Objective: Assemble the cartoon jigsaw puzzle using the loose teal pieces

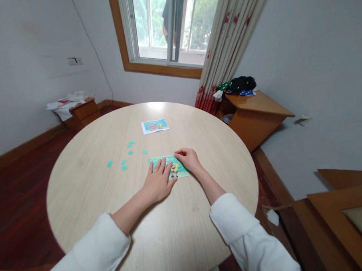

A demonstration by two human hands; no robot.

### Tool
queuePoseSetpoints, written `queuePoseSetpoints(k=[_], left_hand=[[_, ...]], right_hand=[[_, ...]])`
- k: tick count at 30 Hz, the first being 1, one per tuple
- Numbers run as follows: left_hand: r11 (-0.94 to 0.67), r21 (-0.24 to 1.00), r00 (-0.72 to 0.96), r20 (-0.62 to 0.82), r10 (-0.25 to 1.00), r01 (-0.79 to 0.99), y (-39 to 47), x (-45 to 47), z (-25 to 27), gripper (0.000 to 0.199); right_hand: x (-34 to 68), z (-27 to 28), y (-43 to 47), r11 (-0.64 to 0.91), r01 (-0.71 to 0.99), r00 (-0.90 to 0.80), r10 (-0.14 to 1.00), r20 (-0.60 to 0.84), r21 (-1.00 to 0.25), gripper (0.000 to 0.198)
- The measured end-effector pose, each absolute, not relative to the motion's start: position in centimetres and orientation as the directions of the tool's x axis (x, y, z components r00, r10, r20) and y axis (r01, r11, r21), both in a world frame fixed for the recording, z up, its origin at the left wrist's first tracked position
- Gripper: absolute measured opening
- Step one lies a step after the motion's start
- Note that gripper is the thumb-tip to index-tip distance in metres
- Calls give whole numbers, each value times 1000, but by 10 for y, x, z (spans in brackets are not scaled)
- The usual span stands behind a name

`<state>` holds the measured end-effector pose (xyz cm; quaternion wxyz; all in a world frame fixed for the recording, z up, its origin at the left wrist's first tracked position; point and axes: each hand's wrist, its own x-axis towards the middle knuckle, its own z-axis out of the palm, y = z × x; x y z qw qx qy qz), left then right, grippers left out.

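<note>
White sleeves sit closest, both forearms reaching over the round desk (82, 203). Left hand (158, 181) lies flat, fingers spread, pressing the near-left edge of the puzzle (182, 169), grasping nothing. Right hand (188, 158) is curled on the puzzle's top edge, fingertips pinched down; can't tell if a piece is under them. Loose pieces (124, 162) scattered left of it, reference picture (154, 126) farther back. Risk: palm drag on smooth wood could shift the assembly and pop joints; a sleeve sweep could knock loose pieces off the desk.
</note>
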<state>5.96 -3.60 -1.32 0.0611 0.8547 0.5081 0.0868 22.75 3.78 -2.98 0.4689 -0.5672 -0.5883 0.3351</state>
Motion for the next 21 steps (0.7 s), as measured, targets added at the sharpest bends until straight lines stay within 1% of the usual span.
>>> queuePoseSetpoints(k=[4, 7, 11, 14, 18, 20, 21], left_hand=[[-475, 184, 473, 54, 879, 861, -36, 60, -14, 63], [-476, 183, 471, 73, 879, 860, -35, 60, -16, 62], [-479, 183, 471, 88, 878, 859, -34, 60, -20, 62], [-482, 188, 474, 90, 876, 856, -34, 60, -21, 62], [-478, 195, 473, 72, 878, 856, -34, 60, -17, 62], [-480, 203, 480, 52, 876, 854, -34, 59, -13, 62], [-481, 209, 483, 43, 874, 851, -33, 59, -11, 61]], right_hand=[[228, -32, 39, 138, 426, 85, 978, 192, -894, 8], [227, -32, 39, 152, 465, 81, 974, 212, -872, 7], [226, -28, 36, 179, 593, 74, 959, 275, -785, 4], [226, -24, 34, 175, 659, 71, 954, 292, -731, 4], [224, -23, 34, 171, 636, 77, 956, 282, -752, 1], [225, -23, 35, 181, 570, 98, 954, 284, -802, 7], [225, -23, 36, 184, 510, 126, 950, 284, -840, 9]])
